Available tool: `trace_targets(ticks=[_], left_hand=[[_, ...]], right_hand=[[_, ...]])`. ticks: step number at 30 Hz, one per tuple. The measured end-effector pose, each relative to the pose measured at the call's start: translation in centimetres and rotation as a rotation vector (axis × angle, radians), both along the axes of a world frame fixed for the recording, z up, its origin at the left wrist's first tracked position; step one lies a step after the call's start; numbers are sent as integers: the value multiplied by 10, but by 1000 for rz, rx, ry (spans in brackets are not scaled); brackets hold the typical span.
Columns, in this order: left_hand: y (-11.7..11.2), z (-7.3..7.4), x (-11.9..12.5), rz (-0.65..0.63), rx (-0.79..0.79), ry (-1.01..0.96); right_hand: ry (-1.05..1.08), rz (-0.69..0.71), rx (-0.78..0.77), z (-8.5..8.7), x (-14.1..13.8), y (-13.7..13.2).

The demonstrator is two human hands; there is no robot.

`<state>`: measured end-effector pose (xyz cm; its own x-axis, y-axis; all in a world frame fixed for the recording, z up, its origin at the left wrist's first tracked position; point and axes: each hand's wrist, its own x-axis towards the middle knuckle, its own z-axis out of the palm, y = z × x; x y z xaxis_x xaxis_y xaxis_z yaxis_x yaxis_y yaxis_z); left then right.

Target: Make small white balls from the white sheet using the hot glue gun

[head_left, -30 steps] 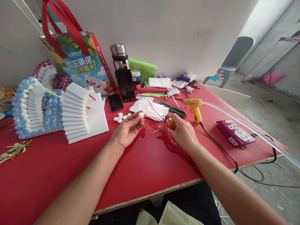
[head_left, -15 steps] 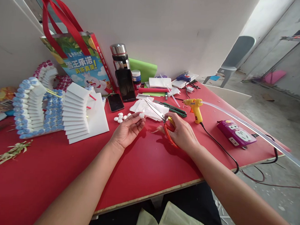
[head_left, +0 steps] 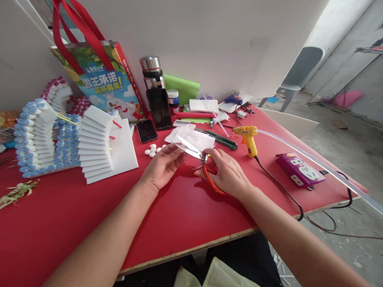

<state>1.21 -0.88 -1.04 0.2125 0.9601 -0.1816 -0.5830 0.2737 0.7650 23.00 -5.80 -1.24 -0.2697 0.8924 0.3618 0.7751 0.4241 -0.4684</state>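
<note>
My right hand grips a pair of scissors with red-orange handles. Their blades point left and reach the fingertips of my left hand. Thumb and fingers of that hand are pinched together on a small white rounded piece, now largely hidden by the blades. Several small white rounded pieces lie on the red tabletop just behind my left hand. Thin white sheets are spread beyond the blades.
A yellow glue gun with a long clear stick stands right of my hands, near a purple power socket. A green cutter knife, two phones, a steel flask and a fanned white foam stack are around.
The scissors have swung left and their blades now meet my left fingertips, covering the small white piece. My right hand has shifted slightly left; my left hand has barely moved.
</note>
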Motion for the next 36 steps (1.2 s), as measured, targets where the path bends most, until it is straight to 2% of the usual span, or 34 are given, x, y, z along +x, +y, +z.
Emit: trace_targets(ticks=[11,20,29,36], left_hand=[[-1,0,1,-18,54,61],[0,-2,0,3,53,81],[1,-3,0,9,57,72],[1,-3,2,60,-15,37]], right_hand=[[-79,2,27,-3,-1,1],[1,17,-25,-3,-2,0],[-21,3,-51,-4,-3,-1],[8,14,-89,-5,-1,-1]])
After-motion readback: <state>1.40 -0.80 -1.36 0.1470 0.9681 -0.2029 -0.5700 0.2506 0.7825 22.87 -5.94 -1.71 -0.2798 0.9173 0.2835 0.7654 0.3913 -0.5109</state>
